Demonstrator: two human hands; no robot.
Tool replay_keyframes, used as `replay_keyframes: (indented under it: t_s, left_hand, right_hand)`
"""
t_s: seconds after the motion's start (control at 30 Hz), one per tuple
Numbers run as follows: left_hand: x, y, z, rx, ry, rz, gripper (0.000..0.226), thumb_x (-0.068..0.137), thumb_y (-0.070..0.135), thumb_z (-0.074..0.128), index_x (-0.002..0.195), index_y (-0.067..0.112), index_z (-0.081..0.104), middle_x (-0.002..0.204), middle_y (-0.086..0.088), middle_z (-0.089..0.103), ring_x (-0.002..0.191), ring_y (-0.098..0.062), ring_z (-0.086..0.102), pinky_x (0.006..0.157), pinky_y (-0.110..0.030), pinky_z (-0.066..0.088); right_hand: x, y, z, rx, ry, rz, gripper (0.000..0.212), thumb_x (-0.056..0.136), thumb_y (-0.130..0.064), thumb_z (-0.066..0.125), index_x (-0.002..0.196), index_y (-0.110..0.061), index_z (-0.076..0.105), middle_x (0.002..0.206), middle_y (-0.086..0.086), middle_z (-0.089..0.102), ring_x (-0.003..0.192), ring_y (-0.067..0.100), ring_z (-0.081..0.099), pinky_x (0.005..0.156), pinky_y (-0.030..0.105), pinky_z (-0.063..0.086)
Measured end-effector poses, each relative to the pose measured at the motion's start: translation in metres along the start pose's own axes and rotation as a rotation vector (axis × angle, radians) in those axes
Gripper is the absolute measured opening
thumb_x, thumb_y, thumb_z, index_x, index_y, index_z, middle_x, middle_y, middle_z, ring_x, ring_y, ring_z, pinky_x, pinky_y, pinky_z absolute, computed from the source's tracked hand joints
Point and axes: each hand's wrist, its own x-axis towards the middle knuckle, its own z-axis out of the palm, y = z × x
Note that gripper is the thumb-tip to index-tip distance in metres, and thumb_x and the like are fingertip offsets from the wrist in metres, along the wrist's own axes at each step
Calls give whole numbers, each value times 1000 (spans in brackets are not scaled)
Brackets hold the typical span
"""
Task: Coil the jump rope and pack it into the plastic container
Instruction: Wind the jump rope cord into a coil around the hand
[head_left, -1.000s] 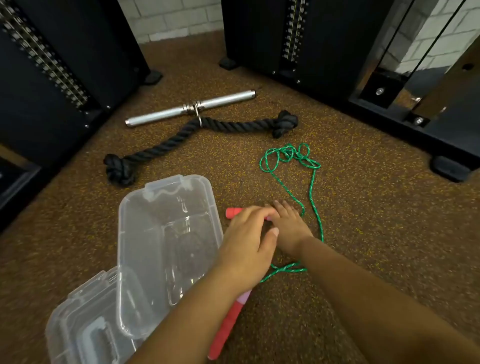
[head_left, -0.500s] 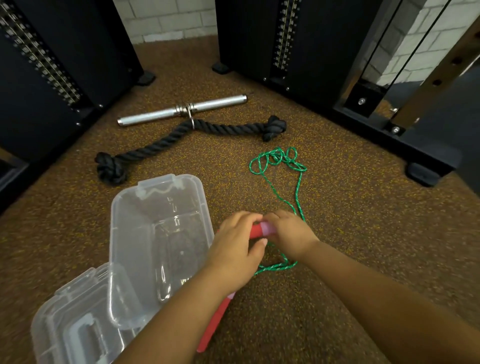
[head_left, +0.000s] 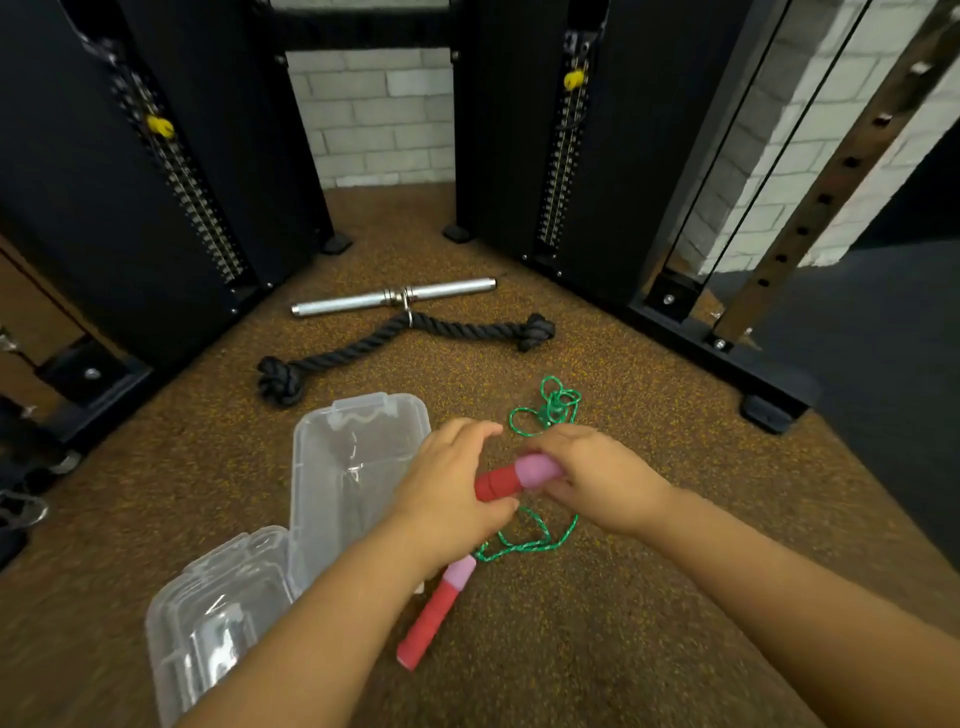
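I hold one jump rope handle (head_left: 511, 480) between my two hands, just above the floor. It is red with a pink end. My left hand (head_left: 452, 499) wraps the red part, fingers curled shut around it. My right hand (head_left: 597, 475) pinches the pink end, fingers pressed on it. The other handle (head_left: 435, 613) lies on the floor at about 6 o'clock from my hands, partly under my left arm.

The green rope (head_left: 545, 540) is not coiled yet. Some of it loops on the floor right under my hands. More of it sits in a messy bunch (head_left: 553, 408) at 12 o'clock from my right hand.

I think that bunch could turn into a knot if I pull fast. The rope is thin and bendy, so loops may slip off my hand while I wind it. The handle on the floor could also drag and catch on the rough floor.

The clear plastic container (head_left: 322, 467) is open at 9 o'clock, right beside my left hand. Nothing is in it. Its lid (head_left: 208, 613) lies against it at 7 o'clock, holding nothing too.

Farther off at 12 o'clock lie a thick black rope (head_left: 374, 345) and a metal bar (head_left: 353, 304), touching each other. Tall black gym machines (head_left: 104, 208) stand around.
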Motion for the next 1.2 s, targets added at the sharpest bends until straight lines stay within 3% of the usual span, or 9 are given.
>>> replay_keyframes:
  t_s: [0.13, 0.3, 0.5, 0.67, 0.8, 0.87, 1.0, 1.1, 1.2]
  left_hand:
    - [-29, 19, -27, 14, -28, 18, 68, 75, 23, 72, 136, 23, 41, 137, 1, 44, 129, -15, 38, 99, -17, 25]
    - [-65, 35, -49, 34, -45, 30, 62, 77, 18, 71, 133, 22, 46, 128, 1, 50, 121, -15, 46, 95, -19, 31]
    - [-103, 34, -53, 53, -38, 28, 30, 88, 20, 56, 117, 20, 52, 116, -1, 55, 110, -19, 49, 92, -30, 38]
    - [-119, 16, -51, -81, -48, -122, 23, 92, 20, 50, 115, 20, 48, 109, 0, 51, 102, -18, 50, 88, -35, 44]
    - [-120, 9, -53, -239, -70, -153, 18, 94, 17, 51, 110, 22, 46, 96, 5, 46, 88, -12, 47, 71, -21, 38]
    - [-120, 4, -55, -293, -72, -179, 20, 94, 15, 51, 110, 25, 44, 95, 5, 47, 83, -7, 47, 68, -19, 38]
    - [-118, -2, -59, -343, -72, -214, 21, 94, 14, 50, 111, 25, 45, 92, 6, 46, 79, -4, 45, 66, -21, 37]
    - [-115, -1, -57, -352, -76, -216, 16, 94, 14, 50, 107, 22, 47, 88, 5, 45, 75, -6, 45, 65, -23, 38]
    - [-111, 2, -55, -377, -94, -229, 18, 94, 14, 51, 110, 20, 47, 86, 3, 46, 73, -8, 45, 66, -25, 39]
  right_hand:
    - [-29, -44, -36, 177, -13, 61, 38, 76, -22, 73, 111, -22, 61, 105, -3, 68, 93, 13, 62, 81, 24, 45]
    - [-68, -93, -61, 471, 48, 159, 51, 69, -18, 81, 109, -28, 53, 97, -5, 66, 80, 10, 63, 72, 26, 52]
    - [-90, -123, -62, 607, 118, 190, 51, 68, -17, 83, 106, -34, 54, 93, -5, 71, 81, 3, 63, 73, 11, 44]
    - [-97, -117, -60, 679, 25, 175, 33, 78, -16, 76, 104, -34, 70, 74, -8, 62, 59, -1, 51, 62, 20, 44]
    - [-98, -108, -75, 643, 36, 198, 14, 82, -31, 71, 94, -37, 74, 83, 10, 73, 69, 22, 62, 74, 47, 53]
    - [-100, -103, -85, 567, 39, 212, 10, 80, -39, 69, 89, -39, 74, 87, 7, 75, 81, 33, 66, 80, 48, 53]
    - [-105, -96, -100, 526, 146, 225, 8, 84, -36, 67, 86, -33, 74, 78, -3, 74, 71, 21, 64, 70, 33, 53]
    - [-103, -102, -98, 590, 225, 189, 12, 90, -28, 60, 88, -31, 71, 55, -11, 54, 52, 6, 45, 51, 19, 39]
    - [-96, -111, -95, 604, 307, 161, 15, 93, -24, 55, 89, -30, 68, 51, -20, 51, 47, -2, 44, 51, 11, 34]
